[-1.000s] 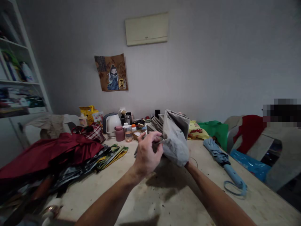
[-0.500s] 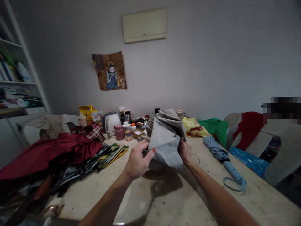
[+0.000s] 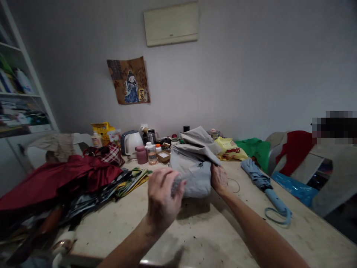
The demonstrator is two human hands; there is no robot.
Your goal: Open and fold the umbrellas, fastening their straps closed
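A grey folding umbrella (image 3: 195,163) with loose, bunched fabric is held low over the table (image 3: 195,234), in front of me. My left hand (image 3: 163,199) is curled round its near left end, fingers wrapped on the grey cloth. My right hand (image 3: 219,178) grips the right side of the same fabric. The umbrella's folds rise toward the back, hiding part of the clutter behind it.
A folded blue umbrella (image 3: 264,190) with a wrist loop lies to the right. Dark red and patterned umbrellas (image 3: 69,178) are heaped on the left. A white kettle (image 3: 131,143), bottles and jars line the back by the wall. Yellow and green bags (image 3: 240,149) sit behind.
The grey umbrella has come down from an upright bundle to lie lower and flatter. My left hand slid toward me and closed round its near end; my right hand stayed on the right side.
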